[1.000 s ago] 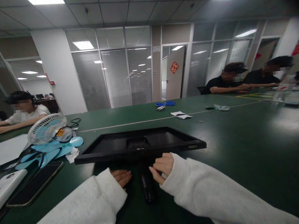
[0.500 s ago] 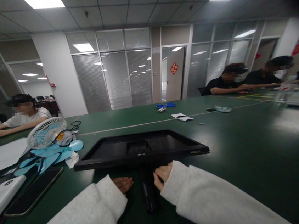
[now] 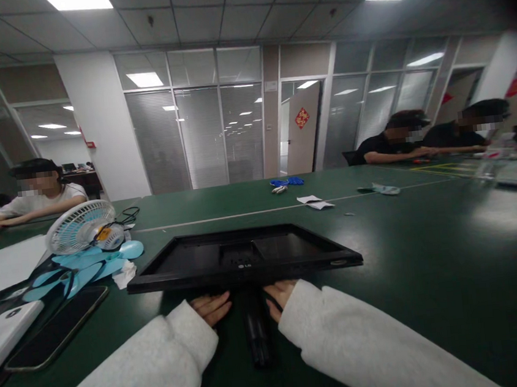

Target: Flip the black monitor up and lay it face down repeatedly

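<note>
Left hand (image 3: pixel 211 307) fingers (image 3: pixel 218 299) are lying flat, pressed together. Right hand (image 3: pixel 279 293) fingers are curling, tips hidden under the monitor (image 3: pixel 242 258), which is lying flat at 12 o'clock on the table (image 3: pixel 409 264). I am judging this as grip-setting either side of the stand neck (image 3: pixel 257 335); a lift is calling for an even two-sided hold.

Dark green table (image 3: pixel 433 273), white line running across it. Black LG monitor (image 3: pixel 242 257) flat at the near edge, stand neck (image 3: pixel 257 335) pointing at the viewer. To its left: small white desk fan (image 3: pixel 81 227), light-blue plastic blades (image 3: pixel 85 264), crumpled tissue (image 3: pixel 126 274), dark phone (image 3: pixel 55 329), white paper sheet (image 3: pixel 5 266). Far side: blue items (image 3: pixel 287 182), white scraps (image 3: pixel 315 202).
</note>
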Motion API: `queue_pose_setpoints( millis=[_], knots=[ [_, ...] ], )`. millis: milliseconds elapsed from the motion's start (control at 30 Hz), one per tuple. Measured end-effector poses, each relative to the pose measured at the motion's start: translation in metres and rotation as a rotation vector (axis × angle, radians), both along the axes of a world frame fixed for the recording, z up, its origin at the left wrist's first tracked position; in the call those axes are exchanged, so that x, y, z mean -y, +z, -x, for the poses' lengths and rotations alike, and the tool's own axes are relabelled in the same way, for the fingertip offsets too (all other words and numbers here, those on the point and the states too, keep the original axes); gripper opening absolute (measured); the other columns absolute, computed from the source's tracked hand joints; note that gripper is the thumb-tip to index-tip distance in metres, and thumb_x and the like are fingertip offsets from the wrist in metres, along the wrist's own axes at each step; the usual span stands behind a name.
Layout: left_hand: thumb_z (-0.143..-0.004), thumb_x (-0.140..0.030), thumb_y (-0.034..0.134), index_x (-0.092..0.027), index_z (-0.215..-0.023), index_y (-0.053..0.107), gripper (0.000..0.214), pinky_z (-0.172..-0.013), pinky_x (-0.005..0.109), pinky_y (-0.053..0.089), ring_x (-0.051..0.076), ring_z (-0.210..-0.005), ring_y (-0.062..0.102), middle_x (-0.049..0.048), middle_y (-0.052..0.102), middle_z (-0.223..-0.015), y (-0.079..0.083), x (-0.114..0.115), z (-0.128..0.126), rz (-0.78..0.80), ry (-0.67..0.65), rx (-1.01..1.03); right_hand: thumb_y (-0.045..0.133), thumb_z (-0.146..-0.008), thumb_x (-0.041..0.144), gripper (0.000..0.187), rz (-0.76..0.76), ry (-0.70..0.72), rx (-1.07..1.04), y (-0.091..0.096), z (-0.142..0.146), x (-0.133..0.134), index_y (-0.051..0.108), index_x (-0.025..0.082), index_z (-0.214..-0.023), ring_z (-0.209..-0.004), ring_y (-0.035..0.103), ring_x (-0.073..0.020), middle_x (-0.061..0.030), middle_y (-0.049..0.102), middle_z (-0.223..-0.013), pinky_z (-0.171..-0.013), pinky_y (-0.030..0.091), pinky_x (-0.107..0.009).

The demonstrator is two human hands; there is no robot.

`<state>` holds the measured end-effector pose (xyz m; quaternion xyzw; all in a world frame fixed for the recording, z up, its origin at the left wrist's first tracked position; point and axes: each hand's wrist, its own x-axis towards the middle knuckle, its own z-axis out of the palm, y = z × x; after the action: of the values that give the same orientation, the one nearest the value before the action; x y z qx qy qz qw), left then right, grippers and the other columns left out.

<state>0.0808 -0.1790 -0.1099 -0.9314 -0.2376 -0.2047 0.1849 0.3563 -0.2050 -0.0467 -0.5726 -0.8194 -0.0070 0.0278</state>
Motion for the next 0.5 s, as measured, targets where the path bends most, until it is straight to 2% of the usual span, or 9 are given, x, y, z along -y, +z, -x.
queue_pose_setpoints(
  millis=[167, 333, 500],
  knots=[
    [-0.095, -0.014, 0.026, -0.018, -0.137, 0.044, 0.046, -0.104, 0.029, 0.041, 0.014, -0.127, 0.05, 0.008, 0.053, -0.137, -0.007, -0.004, 0.001, 0.029, 0.066, -0.003, 0.045, -0.088, 0.03, 0.051, -0.003, -0.001, -0.011, -0.002, -0.001, 0.001, 0.053, 0.016, -0.135, -0.117, 0.053, -0.0299, -0.0128, 0.058, -0.127, -0.102, 0.04, -0.041],
    [-0.098, -0.022, 0.03, -0.021, -0.134, 0.05, 0.041, -0.105, 0.029, 0.041, 0.015, -0.126, 0.051, 0.0034, 0.056, -0.135, -0.023, -0.008, 0.004, 0.073, 0.089, -0.049, 0.043, -0.09, 0.032, 0.05, 0.015, 0.007, 0.014, -0.012, -0.001, 0.002, 0.053, 0.013, -0.135, -0.118, 0.053, -0.029, -0.0133, 0.057, -0.129, -0.105, 0.037, -0.041],
    [-0.1, -0.024, 0.028, -0.019, -0.13, 0.054, 0.04, -0.103, 0.028, 0.043, 0.016, -0.125, 0.052, 0.0043, 0.059, -0.131, -0.029, -0.01, 0.006, 0.094, 0.09, -0.049, 0.042, -0.087, 0.024, 0.052, -0.024, 0.078, 0.005, -0.024, -0.004, 0.003, 0.052, 0.01, -0.136, -0.123, 0.05, -0.0281, -0.0125, 0.052, -0.136, -0.106, 0.038, -0.038]
  ],
)
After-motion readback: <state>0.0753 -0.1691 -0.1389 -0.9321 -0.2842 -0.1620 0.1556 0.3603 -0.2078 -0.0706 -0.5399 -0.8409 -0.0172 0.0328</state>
